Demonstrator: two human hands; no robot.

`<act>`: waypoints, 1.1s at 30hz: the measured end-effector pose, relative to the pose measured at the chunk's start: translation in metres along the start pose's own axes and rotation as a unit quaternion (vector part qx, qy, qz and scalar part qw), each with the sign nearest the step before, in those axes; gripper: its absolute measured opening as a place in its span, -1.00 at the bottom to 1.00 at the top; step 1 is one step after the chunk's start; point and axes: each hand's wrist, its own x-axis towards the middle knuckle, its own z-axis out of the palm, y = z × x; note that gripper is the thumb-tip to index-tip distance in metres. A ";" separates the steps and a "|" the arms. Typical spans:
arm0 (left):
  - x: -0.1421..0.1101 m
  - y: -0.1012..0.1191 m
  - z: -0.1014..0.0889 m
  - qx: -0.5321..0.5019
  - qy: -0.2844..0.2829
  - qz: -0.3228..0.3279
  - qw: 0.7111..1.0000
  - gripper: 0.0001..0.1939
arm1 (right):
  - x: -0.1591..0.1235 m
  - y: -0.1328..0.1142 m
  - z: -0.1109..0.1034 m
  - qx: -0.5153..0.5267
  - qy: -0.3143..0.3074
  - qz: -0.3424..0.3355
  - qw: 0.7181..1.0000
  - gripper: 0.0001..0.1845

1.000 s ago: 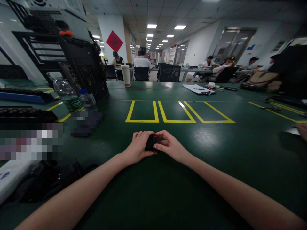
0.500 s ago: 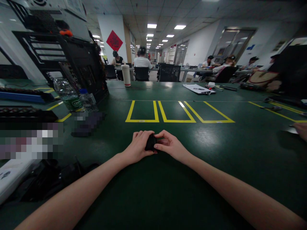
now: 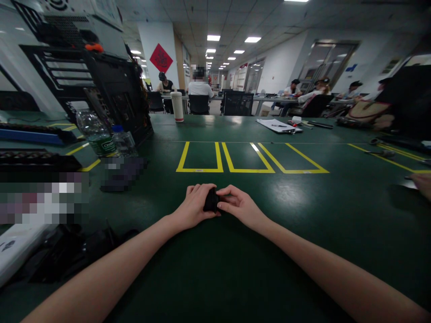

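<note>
"What are your hands doing?"

"Your left hand (image 3: 195, 206) is gripping a small black object (image 3: 211, 200) over the table (image 3: 215, 273); your right hand (image 3: 240, 207) is pinching its right side. Yellow tape outlines (image 3: 247, 171) are lying beyond."

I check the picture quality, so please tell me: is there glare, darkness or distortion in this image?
Head view: glare whitens the table beyond the right hand; the black object is too dark for detail; the computer case looks stretched, probably by the wide lens; pixel blocks hide part of the left side.
</note>
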 end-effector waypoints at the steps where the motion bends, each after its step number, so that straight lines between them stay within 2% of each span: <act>1: 0.000 -0.001 0.001 0.002 0.004 -0.001 1.000 -0.40 | 0.000 0.000 0.000 -0.003 0.005 -0.002 1.000 -0.77; 5: 0.001 -0.003 0.004 0.011 0.026 -0.004 1.000 -0.38 | 0.002 0.000 0.001 -0.018 0.025 0.004 1.000 -0.69; 9: 0.000 -0.001 0.001 0.010 0.001 0.003 1.000 -0.41 | 0.003 0.002 0.000 -0.017 0.010 0.011 1.000 -0.68; 14: 0.000 0.000 0.000 0.004 0.007 0.002 1.000 -0.40 | 0.000 0.003 0.000 -0.012 0.000 0.000 1.000 -0.64; 20: 0.000 -0.003 0.003 0.004 0.009 0.006 1.000 -0.40 | 0.002 0.003 0.000 -0.020 0.015 -0.016 1.000 -0.79; 26: -0.001 -0.003 0.003 -0.002 0.016 -0.001 1.000 -0.39 | 0.004 0.002 -0.002 -0.037 0.019 0.009 0.999 -0.71; 30: -0.001 -0.002 0.001 -0.002 0.001 0.005 1.000 -0.41 | 0.003 0.004 -0.003 -0.020 -0.004 0.011 1.000 -0.69; 33: 0.000 -0.005 0.005 0.009 0.021 0.002 1.000 -0.40 | 0.002 0.005 -0.003 -0.011 -0.011 0.004 1.000 -0.67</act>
